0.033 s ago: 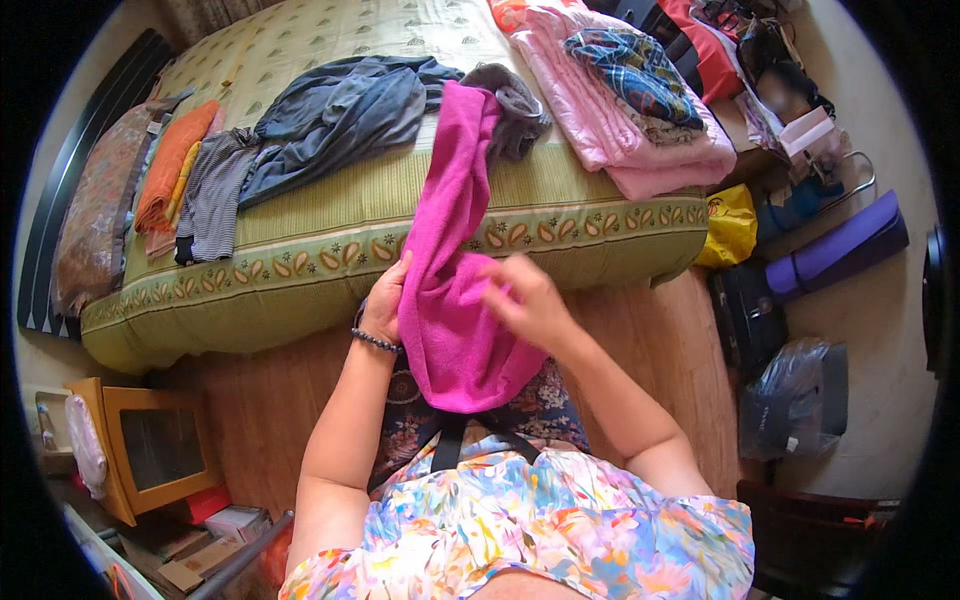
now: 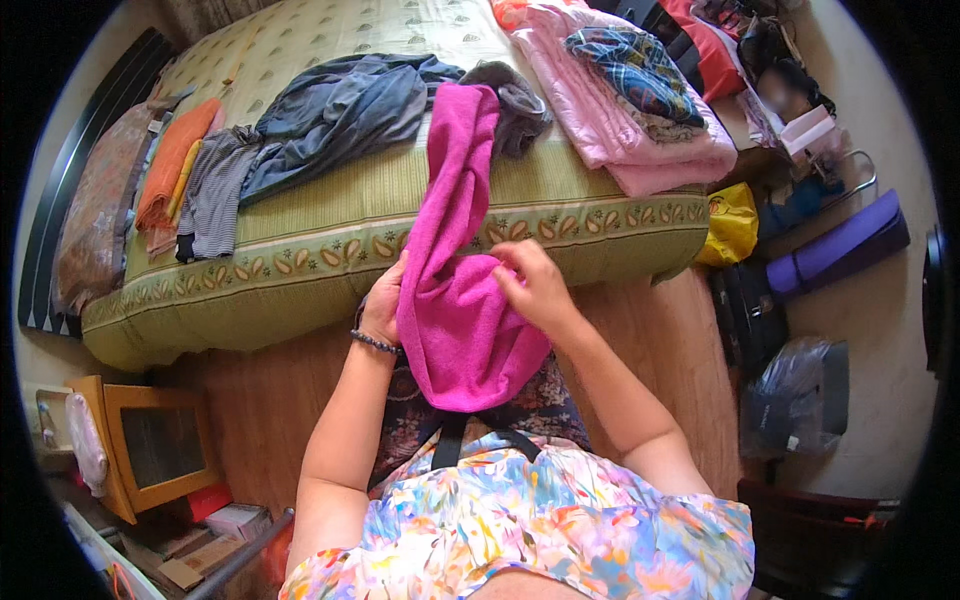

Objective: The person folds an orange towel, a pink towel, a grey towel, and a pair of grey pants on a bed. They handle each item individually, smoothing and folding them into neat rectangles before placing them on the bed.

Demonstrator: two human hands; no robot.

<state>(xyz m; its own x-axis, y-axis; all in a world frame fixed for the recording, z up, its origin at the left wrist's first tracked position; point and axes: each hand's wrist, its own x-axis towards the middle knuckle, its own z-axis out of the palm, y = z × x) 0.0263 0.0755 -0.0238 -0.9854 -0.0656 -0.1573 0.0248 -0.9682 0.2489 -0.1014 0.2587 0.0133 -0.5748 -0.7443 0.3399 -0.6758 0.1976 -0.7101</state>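
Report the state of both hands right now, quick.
Left hand: closed, holding the pink cloth.
Right hand: curled at the cloth; whether it grips cannot be told.

Across the bed (image 2: 570, 185) lie, left to right, a pillow (image 2: 95, 215), a stack of fabric (image 2: 172, 175), two garments (image 2: 335, 125) and a quilt (image 2: 665, 165) topped by a bundle (image 2: 635, 75), while a cloth (image 2: 465, 350) extends from over the bed to the lap, between left hand (image 2: 383, 302) and right hand (image 2: 535, 285).
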